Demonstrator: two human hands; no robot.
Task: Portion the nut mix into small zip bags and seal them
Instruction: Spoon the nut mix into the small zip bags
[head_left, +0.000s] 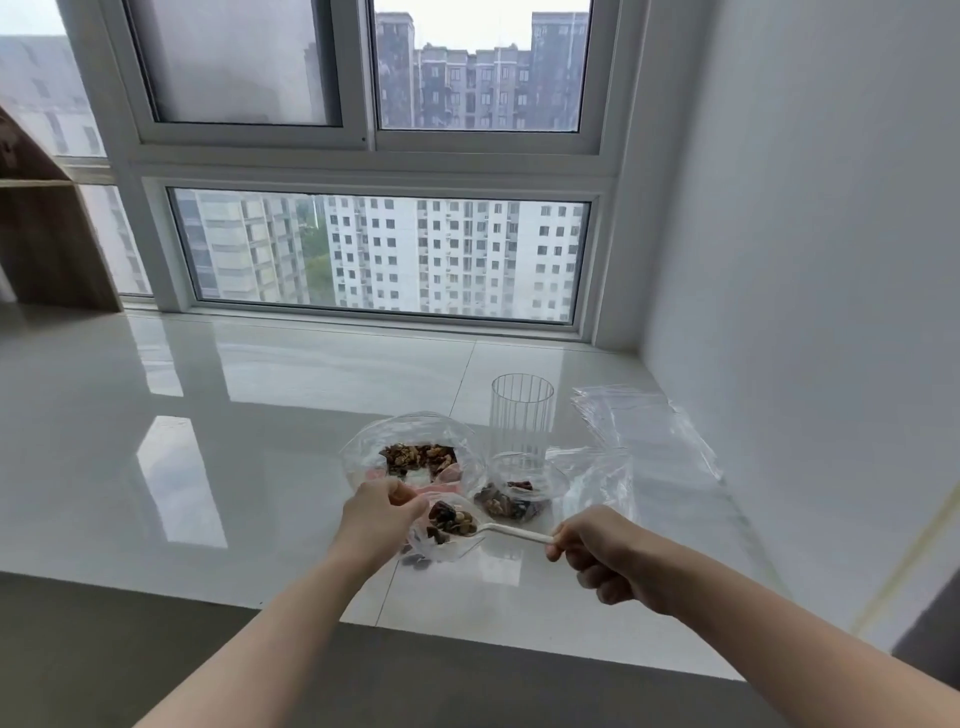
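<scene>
1. The right hand (605, 553) has its grip closed on the handle of a white spoon (511, 531) loaded with nut mix (454, 519).
2. The left hand (382, 519) pinches the rim of a small zip bag (441, 545), holding its mouth open under the spoon's bowl.
3. Beyond them on the worktop (234, 415) sit the large bag of nut mix (415, 454), a filled bag (511, 501), a ribbed glass (522, 415) and spare bags (639, 426).
</scene>
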